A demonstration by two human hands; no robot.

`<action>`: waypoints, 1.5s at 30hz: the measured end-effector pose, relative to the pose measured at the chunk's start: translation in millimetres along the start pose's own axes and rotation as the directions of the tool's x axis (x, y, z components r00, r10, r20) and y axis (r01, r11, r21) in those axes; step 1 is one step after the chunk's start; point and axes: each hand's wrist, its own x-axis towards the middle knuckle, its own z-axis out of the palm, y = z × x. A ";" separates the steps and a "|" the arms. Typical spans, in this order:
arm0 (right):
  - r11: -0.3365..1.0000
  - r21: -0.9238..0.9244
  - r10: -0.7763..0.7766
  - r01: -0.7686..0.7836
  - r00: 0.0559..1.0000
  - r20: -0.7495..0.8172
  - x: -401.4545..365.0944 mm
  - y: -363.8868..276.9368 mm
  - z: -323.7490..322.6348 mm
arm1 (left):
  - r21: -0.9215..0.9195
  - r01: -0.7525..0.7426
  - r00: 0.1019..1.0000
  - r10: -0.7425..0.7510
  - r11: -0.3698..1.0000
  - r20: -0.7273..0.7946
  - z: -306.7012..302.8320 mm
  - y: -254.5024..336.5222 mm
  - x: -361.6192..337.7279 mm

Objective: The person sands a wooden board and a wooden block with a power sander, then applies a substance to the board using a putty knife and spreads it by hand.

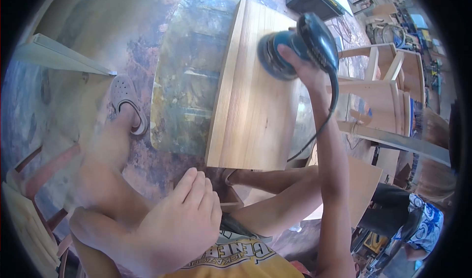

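Observation:
A teal and black power sander (317, 40) rests its round pad on the light wooden board (250, 96). My right hand (302, 67) is wrapped round the sander's body, near the board's upper right edge. From the sander a black cord hangs down beside my forearm. Below the board's lower left corner, my left hand (189, 211) is raised with its fingers together and bent a little, its back to the camera. Whatever lies under its palm is hidden. The board lies on a worn, paint-stained work surface (184, 91).
Wooden frames (388, 86) stand at the right, with a long metal bar (393, 140) below them. Another person (413, 219) is at the lower right. A pale panel (69, 54) stands at the upper left, near my sandalled foot (129, 101). A dark box (312, 3) sits at the top.

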 end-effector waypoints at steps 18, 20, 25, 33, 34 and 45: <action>0.997 0.061 -0.044 0.037 0.991 0.129 -4.2 -33.3 24.9 | -0.017 -0.066 0.997 0.066 0.998 -0.044 -10.3 0.2 -1.4; 1.000 0.006 0.004 -0.005 0.990 0.142 2.0 -26.2 22.4 | -0.031 -0.053 0.998 0.051 0.998 -0.048 -11.8 -1.6 -2.2; 0.974 0.056 -0.228 0.221 0.946 0.232 -25.6 -30.5 22.5 | 0.048 -0.078 0.997 0.078 0.996 -0.001 -5.7 -1.8 -12.7; 0.971 0.011 -0.237 0.237 0.963 0.131 8.3 -31.0 30.6 | -0.019 -0.019 0.988 0.021 1.000 0.154 -19.5 5.7 -16.8; 0.959 -0.013 -0.277 0.282 0.948 0.156 10.8 -32.9 29.6 | -0.053 -0.030 0.986 0.038 0.998 0.161 -20.9 4.6 -18.1; 0.945 0.229 -0.302 0.232 0.888 0.346 -84.2 -51.1 26.4 | -0.045 0.018 0.975 -0.008 0.999 0.220 -19.7 7.3 -23.2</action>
